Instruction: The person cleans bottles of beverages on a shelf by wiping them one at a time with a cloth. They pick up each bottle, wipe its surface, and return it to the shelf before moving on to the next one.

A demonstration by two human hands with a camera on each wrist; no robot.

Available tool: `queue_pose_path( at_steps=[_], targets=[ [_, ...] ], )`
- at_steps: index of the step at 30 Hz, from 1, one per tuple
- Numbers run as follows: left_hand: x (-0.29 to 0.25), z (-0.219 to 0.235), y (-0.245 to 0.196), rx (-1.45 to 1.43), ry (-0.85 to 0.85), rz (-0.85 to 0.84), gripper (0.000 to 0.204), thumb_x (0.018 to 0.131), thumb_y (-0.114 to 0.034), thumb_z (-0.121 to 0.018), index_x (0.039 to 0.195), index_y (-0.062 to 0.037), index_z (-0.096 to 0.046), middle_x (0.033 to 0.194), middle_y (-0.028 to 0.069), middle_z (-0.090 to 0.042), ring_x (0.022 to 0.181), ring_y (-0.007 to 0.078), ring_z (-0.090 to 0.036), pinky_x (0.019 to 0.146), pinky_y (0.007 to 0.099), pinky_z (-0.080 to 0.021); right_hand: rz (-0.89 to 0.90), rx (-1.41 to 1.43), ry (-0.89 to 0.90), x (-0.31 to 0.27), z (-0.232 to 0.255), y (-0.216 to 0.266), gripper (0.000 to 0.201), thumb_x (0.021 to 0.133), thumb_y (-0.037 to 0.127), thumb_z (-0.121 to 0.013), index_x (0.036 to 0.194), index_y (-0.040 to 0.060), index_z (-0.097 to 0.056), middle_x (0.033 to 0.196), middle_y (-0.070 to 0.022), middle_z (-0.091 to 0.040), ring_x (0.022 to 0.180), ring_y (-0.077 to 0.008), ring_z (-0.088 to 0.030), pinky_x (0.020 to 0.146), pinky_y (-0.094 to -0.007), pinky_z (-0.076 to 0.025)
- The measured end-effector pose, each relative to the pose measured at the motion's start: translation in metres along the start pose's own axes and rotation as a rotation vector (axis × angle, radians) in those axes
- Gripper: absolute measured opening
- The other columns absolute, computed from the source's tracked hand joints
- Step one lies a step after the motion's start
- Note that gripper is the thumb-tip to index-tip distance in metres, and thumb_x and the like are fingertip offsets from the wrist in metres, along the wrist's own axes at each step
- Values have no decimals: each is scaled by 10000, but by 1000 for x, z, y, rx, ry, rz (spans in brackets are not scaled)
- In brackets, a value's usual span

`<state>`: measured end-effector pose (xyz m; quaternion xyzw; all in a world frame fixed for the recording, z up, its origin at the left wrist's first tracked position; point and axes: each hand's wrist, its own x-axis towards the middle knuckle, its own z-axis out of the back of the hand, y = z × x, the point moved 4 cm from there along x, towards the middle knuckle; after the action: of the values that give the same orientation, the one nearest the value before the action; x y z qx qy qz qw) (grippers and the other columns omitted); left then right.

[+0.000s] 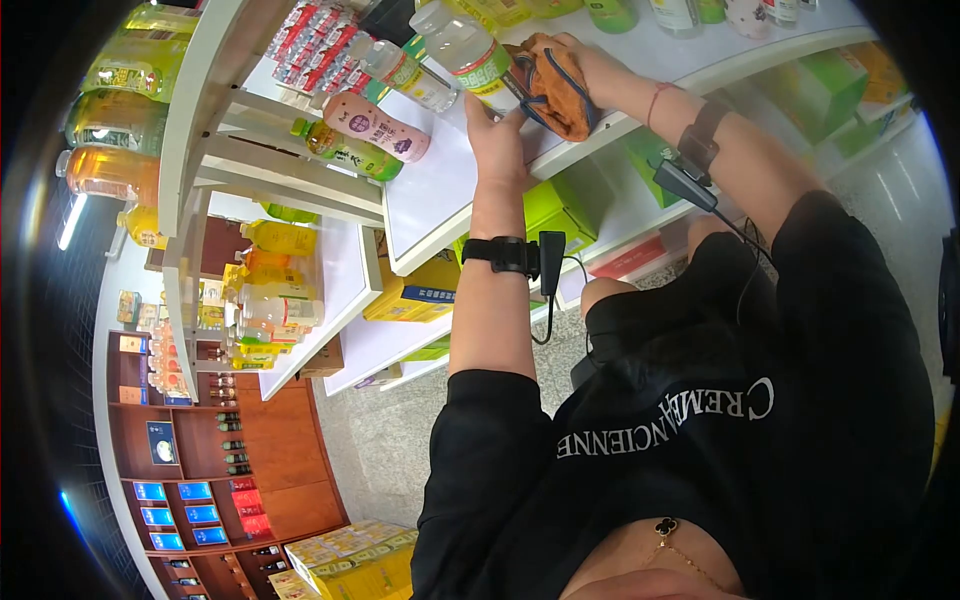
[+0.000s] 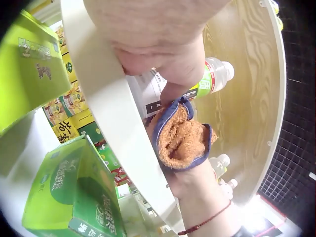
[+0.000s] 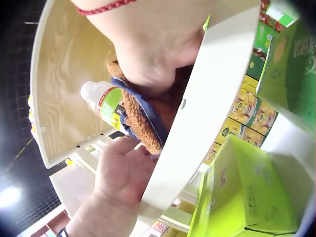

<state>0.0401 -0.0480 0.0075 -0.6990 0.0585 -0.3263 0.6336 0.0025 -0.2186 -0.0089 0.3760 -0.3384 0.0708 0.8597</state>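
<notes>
In the head view, my left hand [image 1: 497, 150] is at the shelf front, holding the lower part of a clear bottle [image 1: 462, 52] with a green and yellow label. The left wrist view shows the bottle [image 2: 216, 76] between thumb and fingers of that hand. My right hand [image 1: 597, 75] grips a brown, fluffy cloth [image 1: 562, 88] with dark blue edging, bunched against the bottle's side. From the right wrist, the cloth [image 3: 138, 116] covers the bottle's lower part and hides the right fingertips.
Beside the bottle stand another clear bottle [image 1: 410, 72], a pink bottle [image 1: 378, 127] and a green-capped tea bottle [image 1: 345, 150]. Red-and-white packs [image 1: 318, 45] are stacked behind. The white shelf edge [image 1: 640, 105] runs under my hands, with green boxes [image 2: 74, 187] below.
</notes>
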Motion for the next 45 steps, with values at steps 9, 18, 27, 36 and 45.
queue_pose_path(
  at_steps=[9, 18, 27, 36, 45],
  targets=[
    [6, 5, 8, -55, -22, -64, 539, 753, 123, -522, 1273, -10, -477, 1137, 94, -611, 1033, 213, -593, 899, 328, -475, -34, -172, -87, 25, 16, 28, 391, 913, 166, -601, 1294, 164, -515, 1254, -174, -546, 1106, -350, -584, 969, -388, -459],
    [4, 2, 7, -85, -16, -31, 609, 692, 166, -597, 1258, -15, -464, 1165, 107, -585, 1055, 252, -594, 920, 360, -483, -323, 973, -43, 54, 17, 7, 348, 976, 305, -493, 1246, 87, -520, 1246, -164, -582, 1134, -326, -565, 995, -406, -447],
    [6, 7, 10, 40, 19, -9, 729, 709, 122, -616, 1383, -38, -391, 1239, 116, -561, 1153, 254, -544, 989, 360, -432, -97, 234, -20, 20, -16, -36, 399, 914, 230, -598, 1290, 136, -501, 1225, -185, -562, 1103, -369, -581, 945, -404, -468],
    [5, 5, 8, -137, 52, -12, 657, 765, 98, -572, 1391, -31, -419, 1265, 128, -562, 1175, 256, -536, 1011, 348, -412, -234, 25, -66, -8, 3, 1, 414, 913, 274, -600, 1282, 115, -500, 1265, -168, -556, 1125, -330, -583, 948, -382, -461],
    [5, 7, 8, 140, -6, -71, 500, 756, 9, -758, 1202, 11, -531, 1128, 128, -648, 1018, 237, -620, 899, 343, -479, -118, 1166, -195, 0, -2, 11, 337, 965, 332, -553, 1210, 102, -573, 1117, -60, -620, 1081, -170, -597, 945, -306, -472]
  ],
)
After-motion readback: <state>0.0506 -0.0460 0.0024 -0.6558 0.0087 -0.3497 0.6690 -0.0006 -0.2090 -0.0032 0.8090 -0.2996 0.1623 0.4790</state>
